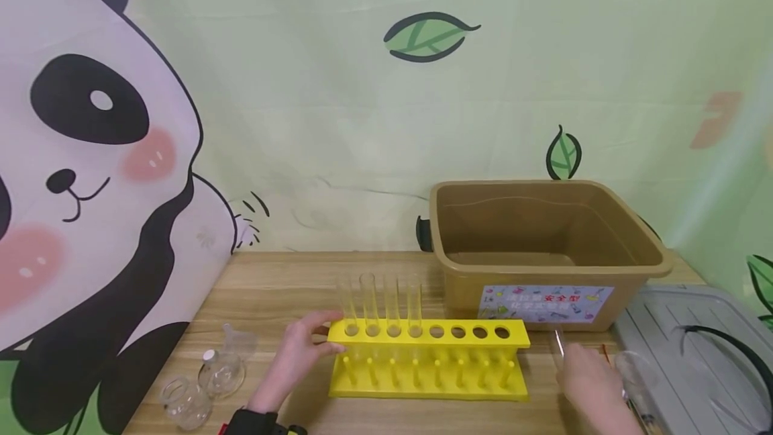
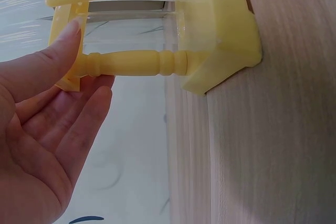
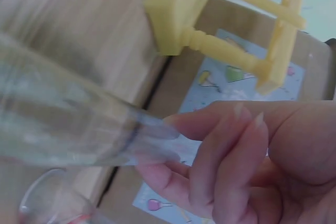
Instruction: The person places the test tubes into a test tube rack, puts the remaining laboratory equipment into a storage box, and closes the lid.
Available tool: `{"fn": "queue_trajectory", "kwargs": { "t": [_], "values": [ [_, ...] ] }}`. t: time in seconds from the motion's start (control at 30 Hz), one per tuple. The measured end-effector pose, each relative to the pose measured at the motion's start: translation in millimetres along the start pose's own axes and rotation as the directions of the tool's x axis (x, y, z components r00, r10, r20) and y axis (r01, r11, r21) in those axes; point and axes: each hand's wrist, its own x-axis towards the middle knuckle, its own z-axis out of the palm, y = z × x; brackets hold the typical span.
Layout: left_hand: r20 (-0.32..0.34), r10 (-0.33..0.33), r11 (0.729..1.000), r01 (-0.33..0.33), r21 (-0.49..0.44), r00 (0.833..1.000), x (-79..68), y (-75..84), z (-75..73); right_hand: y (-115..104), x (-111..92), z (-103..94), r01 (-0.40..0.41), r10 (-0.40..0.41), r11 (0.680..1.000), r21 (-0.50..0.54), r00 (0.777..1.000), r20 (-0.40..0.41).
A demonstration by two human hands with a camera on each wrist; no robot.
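Note:
A yellow test tube rack (image 1: pixel 429 391) stands on the wooden table with several clear test tubes (image 1: pixel 371 304) upright in its left holes. My left hand (image 1: pixel 296 356) holds the rack's upper plate at the left end, thumb on one side and fingers on the other, as the left wrist view shows. To the right of the rack, my right hand (image 1: pixel 588 381) pinches a clear test tube (image 3: pixel 68 114) between thumb and fingertips. Part of that tube is blurred, and the hand hides some of it in the head view.
A brown plastic bin (image 1: pixel 552 267) with a printed label stands behind the rack. At right lies a grey lid (image 1: pixel 682 327) with clear items beside it. Two small glass bottles (image 1: pixel 186 405) and a clear funnel (image 1: pixel 238 341) stand at left.

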Motion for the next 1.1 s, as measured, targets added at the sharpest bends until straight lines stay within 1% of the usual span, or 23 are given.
{"fn": "queue_trajectory", "kwargs": {
  "t": [0.1, 0.17, 0.3, 0.4, 0.53, 0.8, 0.93, 1.1],
  "values": [
    [0.001, 0.0, 1.0, 0.0, 0.004, 1.0, -0.1, 0.2, -0.1, -4, -3, -5.0, 0.016, -0.015, 0.999, 0.03, 0.999, -0.032],
    [0.002, 0.001, 1.0, -0.001, 0.008, 1.0, -0.3, 0.5, -0.1, -7, -4, -8.0, 0.001, 0.0, 0.999, 0.046, 1.0, -0.029],
    [0.003, 0.005, 1.0, -0.005, 0.015, 1.0, -0.6, 1.1, -0.1, -12, -6, -14.7, -0.041, 0.041, 0.997, 0.067, 0.999, 0.005],
    [-0.001, 0.002, 1.0, -0.002, 0.019, 1.0, -0.6, 1.3, -0.1, -15, -10, -19.6, -0.041, 0.042, 0.996, 0.08, 0.999, -0.016],
    [-0.004, 0.003, 1.0, -0.003, 0.017, 1.0, -0.9, 1.2, -0.1, -18, -15, -25.1, -0.002, 0.01, 0.996, 0.086, 0.995, -0.103],
    [0.006, 0.003, 1.0, -0.003, 0.014, 1.0, -0.2, 1.5, -0.4, -29, -28, -36.9, 0.063, -0.017, 0.976, 0.21, 0.977, -0.214],
    [0.009, 0.004, 1.0, -0.004, 0.018, 1.0, 0.3, 1.2, -0.5, -36, -34, -42.2, 0.102, -0.027, 0.962, 0.252, 0.958, -0.285],
    [0.008, 0.011, 1.0, -0.011, 0.012, 1.0, -0.1, 0.8, -0.3, -47, -42, -48.8, 0.165, -0.031, 0.928, 0.334, 0.928, -0.371]
  ]
}}
